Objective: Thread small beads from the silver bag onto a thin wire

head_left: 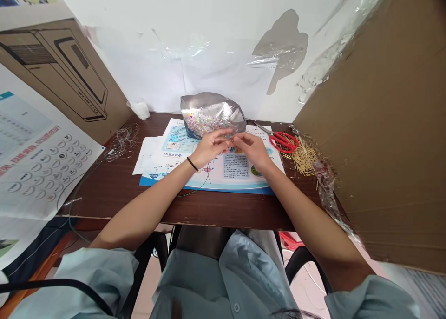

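Left grip [211, 148]: I'm holding fingertips together, can't tell on what.
Right grip [251, 149]: I'm pinching likewise, just beside my left.
Arms: I'm reaching over the printed sheet [237, 179] on the desk [104, 193].

Scissors [284, 142] have red handles; pins [302, 155] are gold.

The left forearm [153, 202] and right forearm [299, 212] reach forward from pale blue sleeves [104, 275]. The left hand [211, 148] and right hand [251, 150] meet at the fingertips [237, 142], curled inward. A black band [192, 163] circles the left wrist.
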A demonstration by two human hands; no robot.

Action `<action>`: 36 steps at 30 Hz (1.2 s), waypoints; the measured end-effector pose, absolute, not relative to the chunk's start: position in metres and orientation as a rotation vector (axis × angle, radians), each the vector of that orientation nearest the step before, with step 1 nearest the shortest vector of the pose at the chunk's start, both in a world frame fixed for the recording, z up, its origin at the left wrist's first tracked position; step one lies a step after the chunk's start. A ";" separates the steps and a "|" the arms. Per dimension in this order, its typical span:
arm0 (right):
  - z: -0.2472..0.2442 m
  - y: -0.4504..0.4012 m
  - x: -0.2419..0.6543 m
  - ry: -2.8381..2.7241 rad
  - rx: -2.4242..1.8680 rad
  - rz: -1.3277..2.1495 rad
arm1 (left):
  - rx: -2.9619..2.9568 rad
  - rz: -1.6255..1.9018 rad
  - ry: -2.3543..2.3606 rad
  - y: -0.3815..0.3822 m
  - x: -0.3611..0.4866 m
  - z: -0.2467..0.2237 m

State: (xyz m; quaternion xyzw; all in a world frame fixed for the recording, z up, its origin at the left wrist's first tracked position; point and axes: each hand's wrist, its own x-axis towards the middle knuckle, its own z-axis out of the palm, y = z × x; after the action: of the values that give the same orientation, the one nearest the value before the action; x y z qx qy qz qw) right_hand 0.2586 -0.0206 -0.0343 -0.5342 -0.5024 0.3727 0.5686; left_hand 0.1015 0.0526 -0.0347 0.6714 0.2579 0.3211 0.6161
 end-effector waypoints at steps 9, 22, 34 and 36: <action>-0.036 -0.020 0.259 -1.231 -1.298 0.765 | 1.549 0.745 0.594 0.051 0.102 -0.038; -0.040 -0.018 0.260 -1.171 -1.239 0.907 | 1.564 0.707 0.695 0.044 0.102 -0.025; -0.046 -0.015 0.261 -1.214 -1.271 0.838 | 1.576 0.723 0.590 0.049 0.103 -0.035; -0.046 -0.016 0.260 -1.215 -1.264 0.821 | 1.594 0.711 0.572 0.050 0.103 -0.036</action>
State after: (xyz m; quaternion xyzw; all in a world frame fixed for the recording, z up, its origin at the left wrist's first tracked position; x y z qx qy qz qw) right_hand 0.2602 -0.0158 -0.0457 -0.5380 -0.5169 0.3492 0.5670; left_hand 0.1030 0.0497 -0.0360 0.6896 0.2476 0.3076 0.6071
